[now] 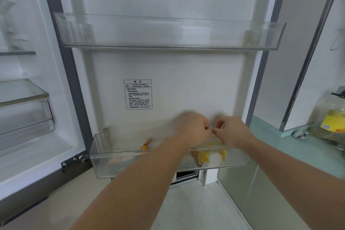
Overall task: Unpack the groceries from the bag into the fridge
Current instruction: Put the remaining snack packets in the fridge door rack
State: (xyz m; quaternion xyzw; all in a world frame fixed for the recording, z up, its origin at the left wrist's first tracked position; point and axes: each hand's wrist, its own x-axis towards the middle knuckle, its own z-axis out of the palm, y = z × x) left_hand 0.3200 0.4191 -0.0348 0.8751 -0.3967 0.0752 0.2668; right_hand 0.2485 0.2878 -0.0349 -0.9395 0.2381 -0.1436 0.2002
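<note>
Two hands, left hand (194,129) and right hand (232,129), meet low in the frame over the lower door shelf (104,162), fingers curled; any grasp is unclear. Upper door shelf (168,31) sits above: two shelves.

Fridge door (168,80) liner white; lower door bin (104,162) clear, holding yellow packet (207,155) and orange item (144,147); desk (298,147) pale teal; bottle (330,115) yellow-labelled
</note>
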